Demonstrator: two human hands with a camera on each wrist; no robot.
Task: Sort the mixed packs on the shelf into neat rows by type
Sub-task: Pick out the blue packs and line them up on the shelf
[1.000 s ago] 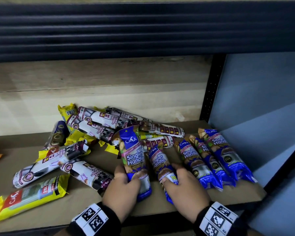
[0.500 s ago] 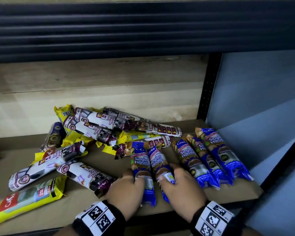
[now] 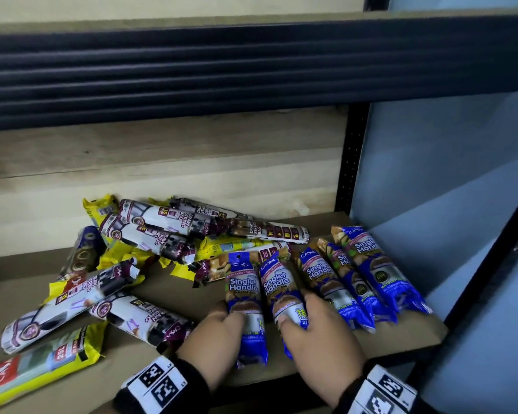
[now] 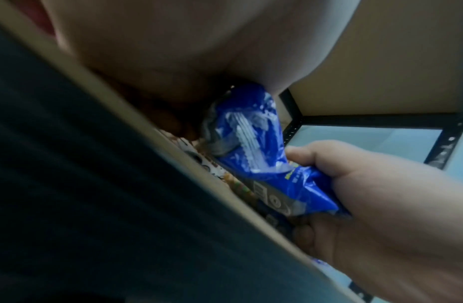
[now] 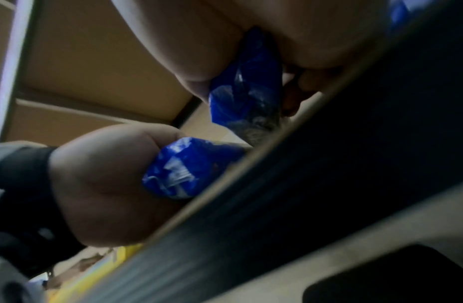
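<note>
The brown wooden shelf board [image 3: 192,297] carried a loose heap of white-and-maroon drawstring-bag rolls [image 3: 162,222] with yellow plastic packs [image 3: 42,372] at its left and far middle. At the right, three blue singlet-handle bag packs [image 3: 368,270] lay side by side in a slanted row, touching one another.

Near the front edge, just left of that row, two more of the same blue packs lay parallel. The left hand [image 3: 213,342] was curled round the near end of the left blue pack [image 3: 245,297], thumb on top and fingers at its left side. The right hand [image 3: 317,327] gripped the near end of the right blue pack [image 3: 277,285], thumb pressed on its face and fingers wrapped along its right side, just beside the row. Both packs rested on the board.
</note>
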